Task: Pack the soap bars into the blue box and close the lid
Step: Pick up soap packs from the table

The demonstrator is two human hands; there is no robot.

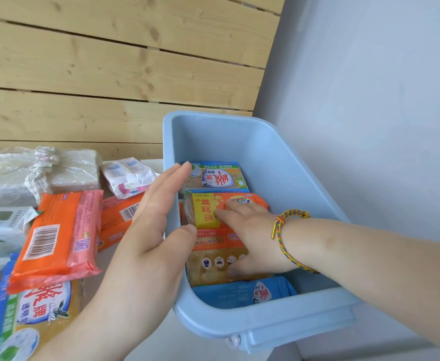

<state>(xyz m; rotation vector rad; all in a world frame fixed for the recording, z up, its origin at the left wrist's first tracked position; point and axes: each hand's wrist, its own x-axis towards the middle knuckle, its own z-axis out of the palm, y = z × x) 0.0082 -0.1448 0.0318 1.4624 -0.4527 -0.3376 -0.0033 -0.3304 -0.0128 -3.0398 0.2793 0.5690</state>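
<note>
Head view: at the lower left of the frame loose soap bars (57, 238) lie in a heap on the table. Just right of them the left hand (151, 220) rests flat and released against the blue box (239, 142) wall. Inside the box, at centre, the right hand (250, 230) presses open fingers on an orange-wrapped soap bar (213, 230), not grasping it.
</note>
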